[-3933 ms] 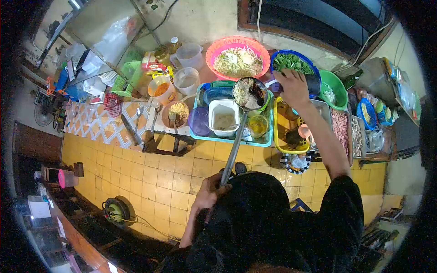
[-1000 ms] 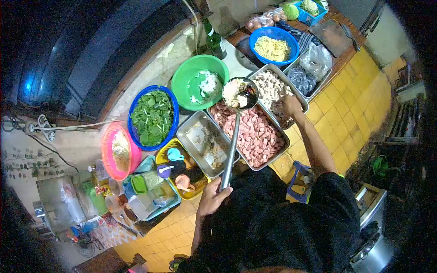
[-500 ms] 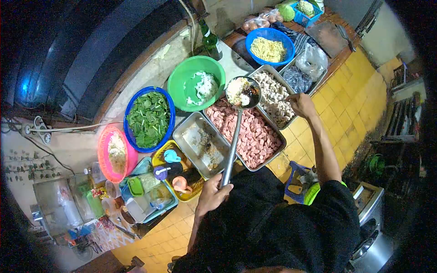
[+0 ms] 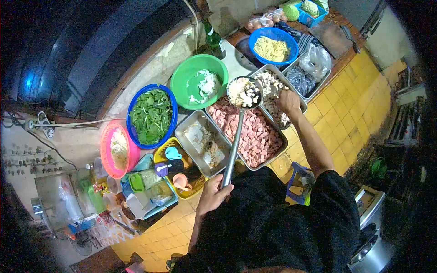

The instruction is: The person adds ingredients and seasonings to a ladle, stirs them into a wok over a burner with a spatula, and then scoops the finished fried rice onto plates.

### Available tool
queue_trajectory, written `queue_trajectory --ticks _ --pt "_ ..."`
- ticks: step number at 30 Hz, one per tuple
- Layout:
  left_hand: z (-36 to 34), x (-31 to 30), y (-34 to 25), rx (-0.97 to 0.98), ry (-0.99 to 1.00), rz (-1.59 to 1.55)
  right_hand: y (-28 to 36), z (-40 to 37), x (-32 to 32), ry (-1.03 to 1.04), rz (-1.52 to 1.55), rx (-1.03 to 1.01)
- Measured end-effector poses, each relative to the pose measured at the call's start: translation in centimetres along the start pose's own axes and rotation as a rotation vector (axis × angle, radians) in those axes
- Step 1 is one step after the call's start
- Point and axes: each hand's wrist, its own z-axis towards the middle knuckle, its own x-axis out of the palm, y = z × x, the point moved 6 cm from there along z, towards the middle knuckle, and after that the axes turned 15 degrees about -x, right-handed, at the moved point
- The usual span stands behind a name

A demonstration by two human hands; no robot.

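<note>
My left hand (image 4: 213,196) grips the long metal handle of a ladle (image 4: 233,146). Its bowl (image 4: 244,92) is full of pale chopped food and hangs over the steel trays. My right hand (image 4: 289,101) reaches into the steel tray of pale, light-brown chunks (image 4: 273,93); whether it holds any pieces is hidden. Just left of that tray lies a steel tray of pink sliced sausage (image 4: 254,132). A nearly empty steel tray (image 4: 201,142) sits below the ladle handle.
A green bowl (image 4: 199,80), a blue bowl of greens (image 4: 152,116) and a pink basket (image 4: 117,150) line the wall. A blue bowl of noodles (image 4: 273,45), a green bottle (image 4: 214,41) and bagged food (image 4: 314,59) sit farther back. Yellow tiled floor lies to the right.
The view swung from the left part of the counter to the steel trays. My right hand went back into the tray of pale chunks, and the ladle bowl now looks topped with them.
</note>
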Motion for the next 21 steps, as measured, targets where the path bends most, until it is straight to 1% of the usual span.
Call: queue_trajectory --ticks 1,3,4,5,7,8,10,11,12,13,14,15,17,18,19,21 --pt "0.0 -0.1 0.3 -0.002 -0.010 -0.030 -0.3 -0.1 0.2 0.001 0.001 0.000" --pt "-0.2 -0.1 0.6 -0.037 -0.006 -0.049 -0.4 -0.6 -0.2 -0.074 -0.107 -0.087" --pt "-0.2 -0.3 0.6 -0.066 -0.005 -0.064 0.4 -0.6 -2.4 -0.144 -0.078 -0.136" --pt "-0.4 -0.3 0.5 -0.066 -0.009 -0.065 1.3 -0.5 -4.2 -0.146 -0.076 -0.138" --pt "-0.6 -0.3 0.4 -0.051 -0.060 -0.079 2.6 -0.2 -5.9 -0.013 -0.081 -0.118" --pt "-0.7 -0.2 0.5 -0.051 -0.057 -0.079 2.1 -0.3 -3.6 -0.073 -0.052 -0.169" --pt "-0.5 -0.2 1.0 -0.098 -0.029 -0.090 0.4 0.4 1.0 0.132 0.008 0.063" --pt "-0.5 0.0 1.2 -0.096 -0.029 -0.092 -0.5 0.1 3.2 0.063 0.049 0.121" --pt "-0.5 0.0 1.4 -0.083 -0.039 -0.076 -0.2 0.1 2.1 0.060 0.051 0.118" --pt "-0.4 -0.2 1.6 -0.068 -0.051 -0.060 0.6 0.1 0.2 0.120 0.168 0.082" --pt "-0.1 -0.3 1.9 -0.013 -0.049 -0.007 1.4 0.2 -0.7 0.183 0.284 0.043" --pt "-0.3 -0.3 1.7 -0.014 -0.052 -0.011 1.0 0.0 -0.5 0.185 0.284 0.039" --pt "-0.6 0.0 1.4 -0.046 -0.043 -0.056 -0.5 -0.9 -0.6 0.102 0.333 0.043" --pt "-0.6 0.0 1.6 -0.046 -0.042 -0.060 -0.7 -0.8 -0.9 0.180 0.365 0.079" --pt "-0.5 0.0 1.7 -0.035 -0.057 -0.045 -0.5 -0.9 -2.3 0.181 0.363 0.077" --pt "-0.4 0.0 1.6 -0.021 -0.072 -0.030 0.0 -1.1 -5.0 0.110 0.289 0.064"
